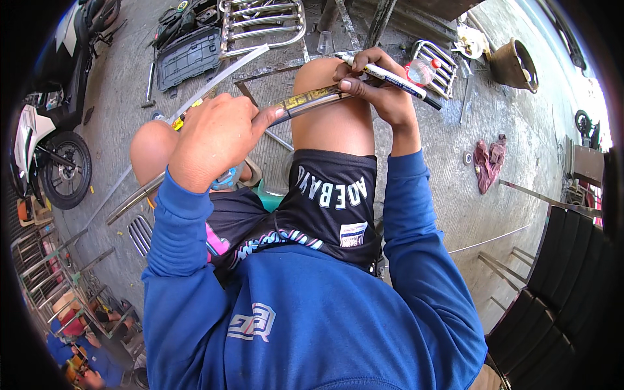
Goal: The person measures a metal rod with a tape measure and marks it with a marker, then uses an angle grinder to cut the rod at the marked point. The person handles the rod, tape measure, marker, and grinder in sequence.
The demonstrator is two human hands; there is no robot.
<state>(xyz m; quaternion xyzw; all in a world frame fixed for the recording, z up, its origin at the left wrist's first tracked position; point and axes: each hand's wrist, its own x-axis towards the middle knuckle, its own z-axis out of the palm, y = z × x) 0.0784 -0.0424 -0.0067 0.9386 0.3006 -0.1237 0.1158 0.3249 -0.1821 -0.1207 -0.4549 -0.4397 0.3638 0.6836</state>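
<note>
My left hand [214, 136] is wrapped around a shiny metal tube [135, 201], which slants over my knees, its thumb stretched along the tube. Between my hands a yellow measuring tape strip [309, 101] with dark marks lies along the tube. At its far right end my right hand [383, 84] pinches the tube and strip between thumb and fingers. The same hand also holds a black-and-white marker pen [396, 80], which crosses the fingers and points down to the right. Below my left wrist a blue object [227, 178] shows only in part.
Ahead lie a chrome tube rack [260, 26] and an open dark tool case [188, 58]. A clear bottle [422, 71], a brown bucket [514, 65] and a maroon cloth [489, 162] are to the right. A motorcycle [58, 156] stands left; black seats [559, 273] are at lower right.
</note>
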